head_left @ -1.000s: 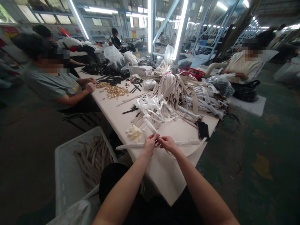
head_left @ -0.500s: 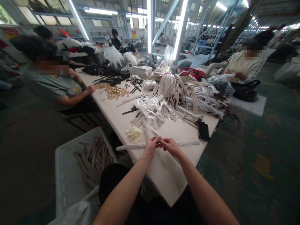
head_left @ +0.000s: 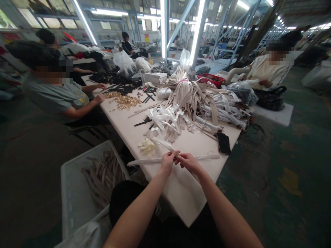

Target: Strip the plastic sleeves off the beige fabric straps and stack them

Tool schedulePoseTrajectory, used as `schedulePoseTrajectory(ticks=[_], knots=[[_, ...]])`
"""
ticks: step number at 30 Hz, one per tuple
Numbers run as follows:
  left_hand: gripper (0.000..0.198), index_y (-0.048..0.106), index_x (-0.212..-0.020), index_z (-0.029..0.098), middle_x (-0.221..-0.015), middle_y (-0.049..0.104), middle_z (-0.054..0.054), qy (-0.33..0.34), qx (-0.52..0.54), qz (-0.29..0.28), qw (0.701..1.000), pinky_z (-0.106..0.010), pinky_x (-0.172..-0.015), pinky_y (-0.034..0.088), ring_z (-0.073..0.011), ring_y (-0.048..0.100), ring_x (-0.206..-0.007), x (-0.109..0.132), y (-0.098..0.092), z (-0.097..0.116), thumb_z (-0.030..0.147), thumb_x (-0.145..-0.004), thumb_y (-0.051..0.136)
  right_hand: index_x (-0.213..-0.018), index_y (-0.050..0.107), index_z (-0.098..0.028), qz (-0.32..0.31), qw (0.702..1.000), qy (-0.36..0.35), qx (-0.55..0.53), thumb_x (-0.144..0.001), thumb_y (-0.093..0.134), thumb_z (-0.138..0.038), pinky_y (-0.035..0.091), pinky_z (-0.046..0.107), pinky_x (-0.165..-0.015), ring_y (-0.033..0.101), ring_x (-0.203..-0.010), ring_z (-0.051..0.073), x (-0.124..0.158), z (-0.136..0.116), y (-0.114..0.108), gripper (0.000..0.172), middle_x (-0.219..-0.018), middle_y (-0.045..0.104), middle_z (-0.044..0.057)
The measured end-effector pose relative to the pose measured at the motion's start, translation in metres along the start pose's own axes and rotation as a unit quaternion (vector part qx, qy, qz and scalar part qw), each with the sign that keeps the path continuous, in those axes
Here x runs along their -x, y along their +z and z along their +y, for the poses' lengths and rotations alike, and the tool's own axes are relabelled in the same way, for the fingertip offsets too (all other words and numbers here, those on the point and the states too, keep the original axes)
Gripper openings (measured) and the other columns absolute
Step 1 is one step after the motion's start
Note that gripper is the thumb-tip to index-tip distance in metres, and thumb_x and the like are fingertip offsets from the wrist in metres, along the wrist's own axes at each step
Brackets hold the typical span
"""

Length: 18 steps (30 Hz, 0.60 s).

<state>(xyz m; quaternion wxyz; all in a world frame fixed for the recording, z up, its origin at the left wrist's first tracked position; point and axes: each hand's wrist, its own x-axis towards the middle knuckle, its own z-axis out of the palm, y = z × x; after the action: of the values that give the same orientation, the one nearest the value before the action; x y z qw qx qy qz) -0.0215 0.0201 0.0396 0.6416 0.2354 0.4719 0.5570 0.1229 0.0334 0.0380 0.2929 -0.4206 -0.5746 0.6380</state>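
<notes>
My left hand (head_left: 168,162) and my right hand (head_left: 188,161) meet over the near corner of the long white table (head_left: 181,186). Both pinch a narrow beige strap wrapped in clear film (head_left: 159,143), whose free end runs up and left toward the pile. Just beyond my fingers a second long pale strap (head_left: 144,161) lies flat across the table. A big heap of beige and white straps (head_left: 191,103) fills the table's middle. A black phone (head_left: 223,143) rests right of my hands. A small wad of cream scraps (head_left: 147,147) sits to the left.
A white crate with beige straps (head_left: 100,175) stands on the floor at my left. A seated person in a grey shirt (head_left: 55,93) works by gold rings (head_left: 125,100). Another person (head_left: 271,70) sits at the far right near a red basket (head_left: 212,79).
The strap's raised end has dropped lower and slid left as my hands worked along it. The person on the left brought a hand back to the table.
</notes>
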Motion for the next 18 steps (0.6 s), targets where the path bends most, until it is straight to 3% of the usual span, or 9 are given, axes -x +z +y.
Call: schedulePoseTrajectory(ticks=[3, 8, 10, 14, 18], knots=[[0.045, 0.075, -0.09, 0.008, -0.081, 0.072, -0.013, 0.004, 0.02, 0.015, 1.0, -0.028, -0.064, 0.05, -0.0192, 0.066, -0.072, 0.001, -0.001, 0.0, 0.046, -0.066, 0.083, -0.089, 0.072, -0.012, -0.029, 0.999, 0.027, 0.011, -0.088, 0.058, -0.049, 0.042, 0.022, -0.047, 0.054, -0.048, 0.01, 0.006, 0.0, -0.003, 0.04, -0.076, 0.074, 0.009], [0.046, 0.076, -0.091, 0.006, -0.065, 0.067, -0.007, -0.002, 0.001, -0.022, 1.0, -0.022, -0.047, 0.038, -0.0094, 0.052, -0.05, 0.005, 0.009, -0.006, 0.046, -0.068, 0.081, -0.079, 0.072, -0.012, -0.001, 0.999, -0.007, 0.034, -0.088, 0.055, -0.052, 0.039, 0.022, -0.046, 0.05, -0.047, 0.009, 0.002, -0.004, -0.006, 0.045, -0.072, 0.072, 0.008], [0.047, 0.076, -0.091, 0.006, -0.064, 0.066, -0.007, 0.003, -0.011, -0.029, 1.0, -0.022, -0.046, 0.037, -0.0093, 0.052, -0.049, 0.004, 0.012, -0.004, 0.046, -0.068, 0.082, -0.081, 0.072, -0.012, -0.005, 1.0, -0.006, 0.025, -0.088, 0.056, -0.053, 0.041, 0.022, -0.048, 0.052, -0.049, 0.01, 0.003, -0.008, -0.01, 0.045, -0.074, 0.072, 0.008], [0.044, 0.076, -0.092, 0.008, -0.085, 0.072, -0.013, 0.023, -0.001, -0.018, 1.0, -0.029, -0.065, 0.051, -0.0185, 0.066, -0.072, 0.0, 0.011, 0.002, 0.046, -0.069, 0.081, -0.088, 0.072, -0.012, -0.033, 0.998, 0.03, 0.033, -0.086, 0.059, -0.054, 0.043, 0.023, -0.051, 0.053, -0.051, 0.011, 0.012, -0.014, -0.022, 0.044, -0.078, 0.074, 0.009], [0.043, 0.076, -0.092, 0.008, -0.094, 0.073, -0.016, -0.002, 0.019, -0.015, 1.0, -0.033, -0.073, 0.053, -0.021, 0.067, -0.077, -0.001, 0.013, -0.005, 0.045, -0.07, 0.081, -0.076, 0.071, -0.012, -0.002, 0.998, 0.005, 0.069, -0.087, 0.058, -0.055, 0.041, 0.022, -0.05, 0.05, -0.05, 0.01, 0.01, -0.023, -0.022, 0.047, -0.07, 0.072, 0.008]])
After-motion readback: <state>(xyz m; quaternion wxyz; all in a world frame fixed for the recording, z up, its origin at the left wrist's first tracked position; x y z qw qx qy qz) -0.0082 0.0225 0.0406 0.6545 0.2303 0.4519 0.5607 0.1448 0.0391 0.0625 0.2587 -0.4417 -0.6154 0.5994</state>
